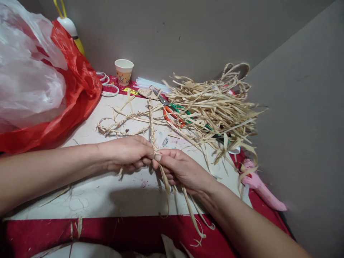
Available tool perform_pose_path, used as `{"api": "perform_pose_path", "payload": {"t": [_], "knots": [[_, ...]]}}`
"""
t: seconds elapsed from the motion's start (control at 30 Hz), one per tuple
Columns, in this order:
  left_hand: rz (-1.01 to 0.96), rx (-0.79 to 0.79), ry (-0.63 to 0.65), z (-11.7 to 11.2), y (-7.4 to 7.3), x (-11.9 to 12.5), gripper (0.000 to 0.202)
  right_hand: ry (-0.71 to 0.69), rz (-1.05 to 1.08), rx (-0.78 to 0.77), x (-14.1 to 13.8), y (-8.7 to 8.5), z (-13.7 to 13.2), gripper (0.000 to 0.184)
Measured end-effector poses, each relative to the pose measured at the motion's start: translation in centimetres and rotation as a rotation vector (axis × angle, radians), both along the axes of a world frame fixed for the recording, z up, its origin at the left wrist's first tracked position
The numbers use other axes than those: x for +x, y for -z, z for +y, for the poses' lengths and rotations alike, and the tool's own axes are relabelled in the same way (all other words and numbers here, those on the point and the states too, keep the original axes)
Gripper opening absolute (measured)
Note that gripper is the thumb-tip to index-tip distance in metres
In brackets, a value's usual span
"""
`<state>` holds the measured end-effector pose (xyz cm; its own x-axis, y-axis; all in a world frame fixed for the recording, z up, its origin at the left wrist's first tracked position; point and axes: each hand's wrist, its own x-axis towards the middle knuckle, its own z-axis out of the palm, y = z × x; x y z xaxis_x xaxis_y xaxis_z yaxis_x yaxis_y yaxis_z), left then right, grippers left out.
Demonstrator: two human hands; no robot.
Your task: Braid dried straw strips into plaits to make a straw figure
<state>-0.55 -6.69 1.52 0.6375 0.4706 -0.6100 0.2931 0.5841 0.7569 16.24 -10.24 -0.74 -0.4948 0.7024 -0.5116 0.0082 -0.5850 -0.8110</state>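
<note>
A pale straw braid (151, 123) runs from the back of the white board down to my two hands. My left hand (134, 152) is closed, pinching the braid's working end from the left. From the right, my right hand (180, 166) grips the same spot, thumb pressed on the strands. Loose strands (164, 179) hang below my fingers, some trailing past the board's front edge. Behind my left wrist lies a looped length of thinner braid (115, 125). The fingertips of both hands are partly hidden.
A heap of dry straw strips (215, 104) lies at the back right, partly over orange-handled scissors (172, 114). A paper cup (124, 72) and white rings (110, 90) stand behind. Plastic bags (77, 82) fill the left. A pink glue gun (263, 191) rests at the right edge.
</note>
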Motion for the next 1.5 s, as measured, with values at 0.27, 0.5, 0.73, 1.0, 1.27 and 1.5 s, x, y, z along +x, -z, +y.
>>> {"api": "perform_pose_path", "payload": {"t": [0.27, 0.5, 0.73, 1.0, 1.27, 1.5], "knots": [[0.12, 0.372, 0.184, 0.5, 0.2, -0.7, 0.024, -0.068, -0.079, 0.058, 0.4, 0.2, 0.2, 0.03], [0.095, 0.253, 0.194, 1.1, -0.1, -0.6, 0.023, -0.149, -0.236, 0.18, 0.5, 0.1, 0.4, 0.03], [0.017, 0.126, 0.226, 1.4, 0.6, -0.9, 0.019, -0.193, -0.338, 0.34, 0.8, -0.3, 0.5, 0.026], [0.096, 0.329, 0.202, 0.7, 0.9, -0.6, 0.019, -0.315, -0.52, 0.575, 0.8, -0.8, 0.2, 0.025], [0.186, 0.528, 0.252, 0.5, 1.4, -0.6, 0.022, -0.309, -0.676, 0.695, 1.3, -2.0, 0.1, 0.026], [0.098, 0.553, 0.241, 0.0, 2.0, -0.6, 0.032, -0.1, -0.223, 0.128, 0.0, -1.2, -1.3, 0.031]]}}
